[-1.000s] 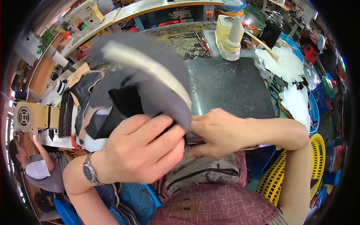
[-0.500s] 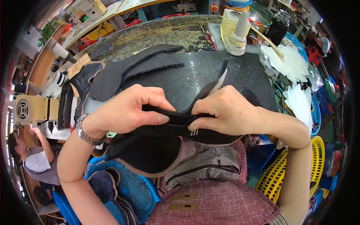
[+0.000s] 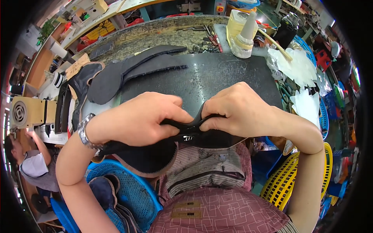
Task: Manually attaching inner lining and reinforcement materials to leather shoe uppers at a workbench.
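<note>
Between my hands, over the near edge of the dark work board [image 3: 163, 87], is a black shoe upper [image 3: 149, 158] with a lighter, zigzag-cut edge. My left hand [image 3: 149, 118] pinches its folded rim between thumb and fingers. Close beside it, my right hand [image 3: 241, 110] grips the same rim, thumb below and curled fingers above. A narrow fold of the material rises between the two hands. The wide black flap hangs toward my lap below the left hand. Fingers hide much of the gripped rim.
Dark flat cut pieces [image 3: 107, 83] lie on the board's left. A cream container [image 3: 236, 23] and a cone-topped bottle [image 3: 246, 37] stand at the back right. A blue basket [image 3: 136, 190] and a yellow basket [image 3: 281, 180] flank my lap. Another person [image 3: 35, 167] sits far left.
My left hand has moved right along the rim, close to my right hand. The rim now bunches between them, and the hanging flap has shifted a little left.
</note>
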